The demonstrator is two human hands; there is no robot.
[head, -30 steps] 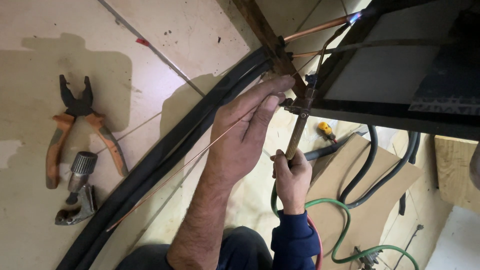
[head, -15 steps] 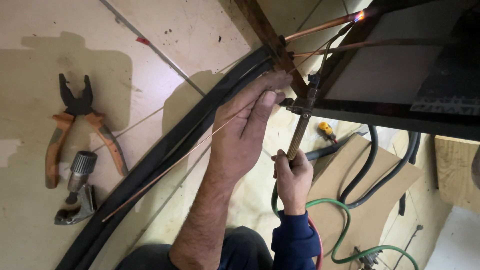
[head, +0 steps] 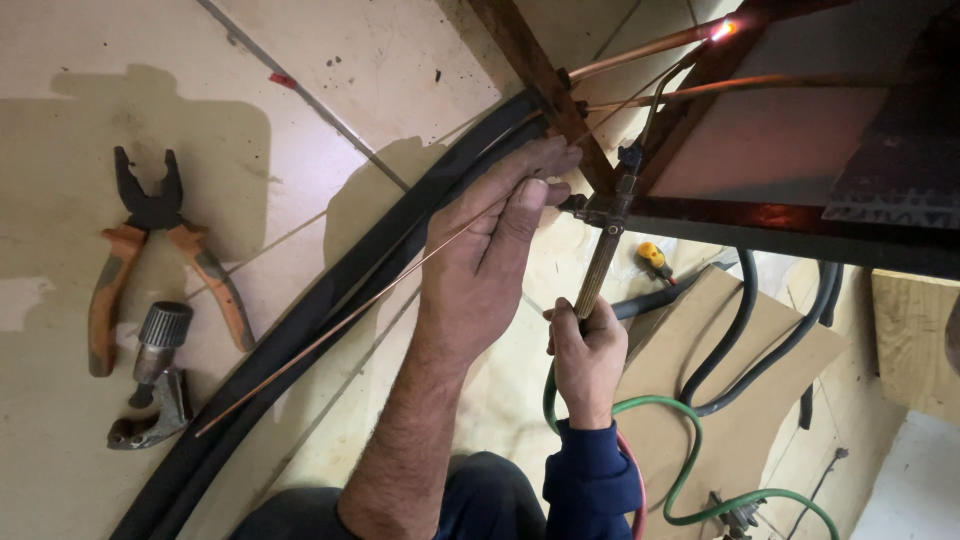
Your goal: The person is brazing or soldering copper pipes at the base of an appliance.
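Since half a second earlier, little has shifted: a thin brazing rod (head: 400,285) is pinched in the left hand (head: 490,260), a torch (head: 605,255) gripped by the right hand (head: 585,360), its flame (head: 720,30) at the far-right copper pipe (head: 640,50).

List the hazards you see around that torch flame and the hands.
1. The flame glows against the copper pipe near the dark panel, which might scorch.
2. The left hand feeds a thin rod toward the heat; its fingers could burn.
3. Black insulated hoses lie nearby.
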